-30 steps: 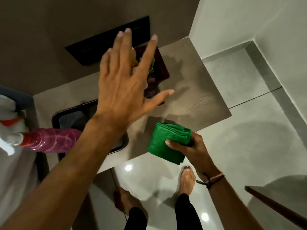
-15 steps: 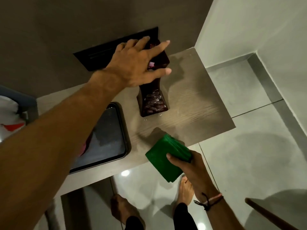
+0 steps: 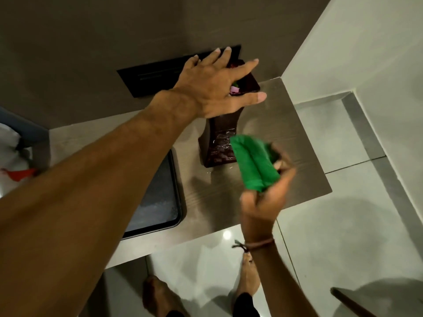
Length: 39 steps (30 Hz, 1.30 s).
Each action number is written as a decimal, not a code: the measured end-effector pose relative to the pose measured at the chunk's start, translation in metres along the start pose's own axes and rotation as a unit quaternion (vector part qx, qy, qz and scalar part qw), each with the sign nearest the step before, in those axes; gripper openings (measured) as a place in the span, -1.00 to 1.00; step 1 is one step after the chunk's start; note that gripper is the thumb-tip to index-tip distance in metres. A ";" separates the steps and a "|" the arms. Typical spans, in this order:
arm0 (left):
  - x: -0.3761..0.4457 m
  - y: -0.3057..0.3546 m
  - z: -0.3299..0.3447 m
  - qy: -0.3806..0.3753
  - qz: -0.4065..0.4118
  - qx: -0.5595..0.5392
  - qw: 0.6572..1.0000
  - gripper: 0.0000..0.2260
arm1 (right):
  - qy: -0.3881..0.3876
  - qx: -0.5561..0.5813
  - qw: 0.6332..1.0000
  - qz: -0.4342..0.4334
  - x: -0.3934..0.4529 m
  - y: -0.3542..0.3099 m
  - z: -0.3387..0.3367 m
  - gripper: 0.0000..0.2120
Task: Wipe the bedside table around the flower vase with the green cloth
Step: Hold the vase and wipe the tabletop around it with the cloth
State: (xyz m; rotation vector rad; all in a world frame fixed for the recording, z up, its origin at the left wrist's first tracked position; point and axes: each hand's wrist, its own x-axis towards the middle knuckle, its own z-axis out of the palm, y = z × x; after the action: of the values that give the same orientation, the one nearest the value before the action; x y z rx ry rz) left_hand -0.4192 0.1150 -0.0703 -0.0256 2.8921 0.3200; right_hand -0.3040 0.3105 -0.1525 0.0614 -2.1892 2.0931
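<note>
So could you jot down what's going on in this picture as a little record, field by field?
place: bedside table in a wall corner
vase: dark flower vase, upright on the table
left hand: left hand spread over the vase top, fingers open
right hand: right hand holding the green cloth, blurred, beside the vase base
also on table: black tray

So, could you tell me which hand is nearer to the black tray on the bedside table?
The right hand. It holds the green cloth over the table, to the right of the black tray, beside the vase's base. The left hand is farther back, spread over the vase top.
</note>
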 end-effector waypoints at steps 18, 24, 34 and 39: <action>0.006 -0.003 -0.009 -0.034 0.001 -0.006 0.999 -0.23 | -0.209 -0.367 0.902 -0.093 -0.028 0.066 -0.013 -0.40; 0.007 -0.005 -0.007 -0.024 0.005 -0.006 1.000 -0.23 | 0.018 -0.277 0.945 -0.170 0.019 0.047 0.017 -0.21; 0.011 -0.008 -0.008 -0.019 0.003 -0.011 1.000 -0.24 | -0.260 -0.486 0.778 -0.302 0.001 0.116 -0.001 -0.19; 0.007 -0.004 -0.009 -0.017 0.001 0.002 1.000 -0.26 | -0.323 -0.398 0.835 -0.202 -0.030 0.094 -0.037 -0.40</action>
State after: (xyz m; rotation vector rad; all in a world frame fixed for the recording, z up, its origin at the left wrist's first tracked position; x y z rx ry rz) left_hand -0.4276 0.1092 -0.0637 -0.0154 2.8587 0.3112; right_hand -0.2822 0.3506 -0.2476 1.1703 -2.8696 0.8729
